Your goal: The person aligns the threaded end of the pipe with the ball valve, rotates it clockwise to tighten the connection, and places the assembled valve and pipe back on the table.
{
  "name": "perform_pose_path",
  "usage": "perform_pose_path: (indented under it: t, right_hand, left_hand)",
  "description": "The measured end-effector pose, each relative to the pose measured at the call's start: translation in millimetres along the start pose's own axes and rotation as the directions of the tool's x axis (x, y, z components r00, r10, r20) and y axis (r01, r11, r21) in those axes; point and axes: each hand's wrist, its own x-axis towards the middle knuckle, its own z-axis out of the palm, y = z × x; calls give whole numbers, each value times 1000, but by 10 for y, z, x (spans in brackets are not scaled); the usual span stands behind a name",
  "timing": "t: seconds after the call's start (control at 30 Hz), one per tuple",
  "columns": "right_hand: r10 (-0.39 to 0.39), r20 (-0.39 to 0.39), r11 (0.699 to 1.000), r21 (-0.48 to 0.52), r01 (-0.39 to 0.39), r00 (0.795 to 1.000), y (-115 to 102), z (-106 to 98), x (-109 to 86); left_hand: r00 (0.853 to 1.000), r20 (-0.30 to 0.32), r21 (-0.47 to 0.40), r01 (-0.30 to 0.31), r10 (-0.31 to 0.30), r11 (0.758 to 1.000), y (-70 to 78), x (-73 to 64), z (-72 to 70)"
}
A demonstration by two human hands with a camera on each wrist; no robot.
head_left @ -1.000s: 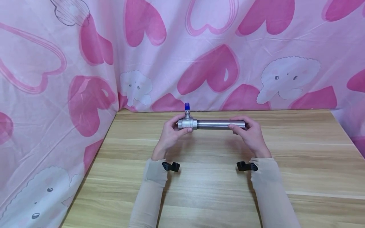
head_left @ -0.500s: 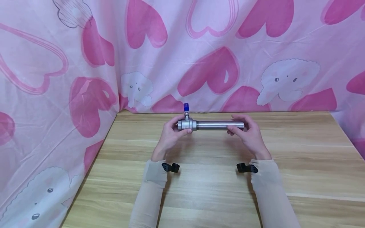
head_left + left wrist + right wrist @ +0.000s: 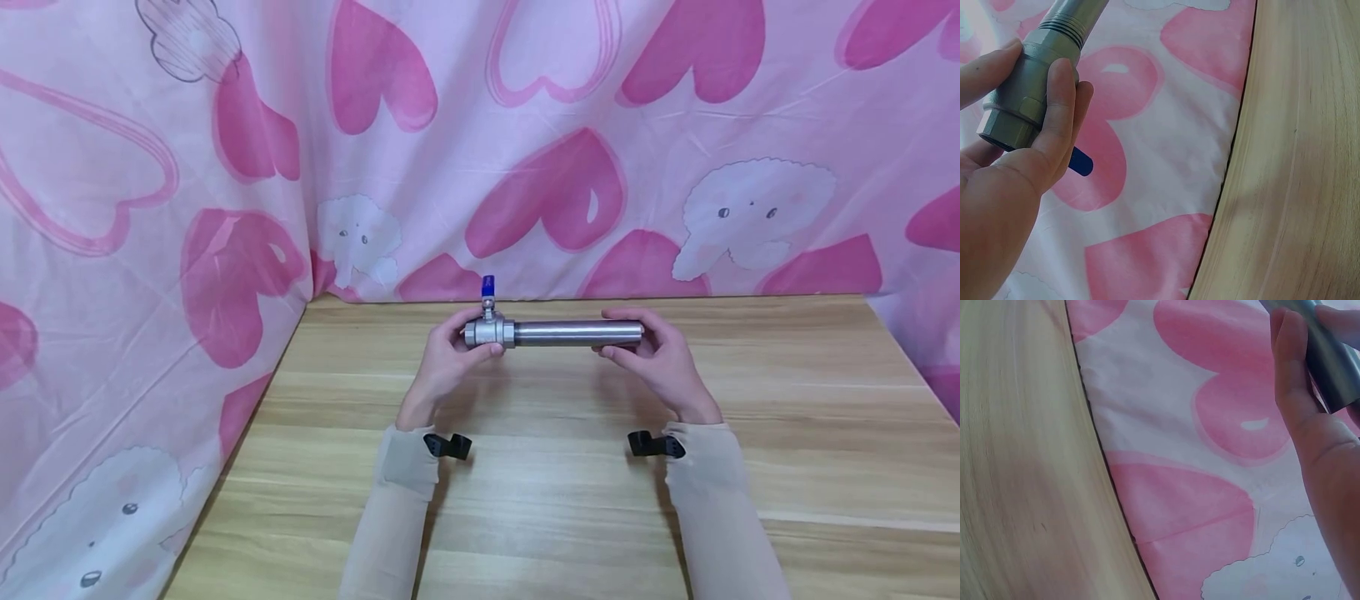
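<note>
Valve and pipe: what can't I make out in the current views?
Head: the marking on the blue handle, too small to read.
Left wrist: most of that handle, hidden behind the left hand and valve; the pipe's far end, cut off by the top edge.
Right wrist: the pipe's valve end, cut off by the top edge.

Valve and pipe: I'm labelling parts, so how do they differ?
The valve is shorter, faceted at its ends; the pipe is longer and mostly smooth. The valve carries a blue lever; the pipe has none. The left hand holds the valve, the right hand the pipe. Both look silvery.
</note>
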Motion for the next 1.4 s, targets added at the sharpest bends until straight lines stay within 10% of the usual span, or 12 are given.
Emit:
perform_pose_path:
  t: [1.4]
  right_hand:
    - [-23, -86, 991, -130, 11, 996, 0, -29, -3]
  left_hand:
    - [999, 7, -21, -44, 44, 999, -20, 8, 43]
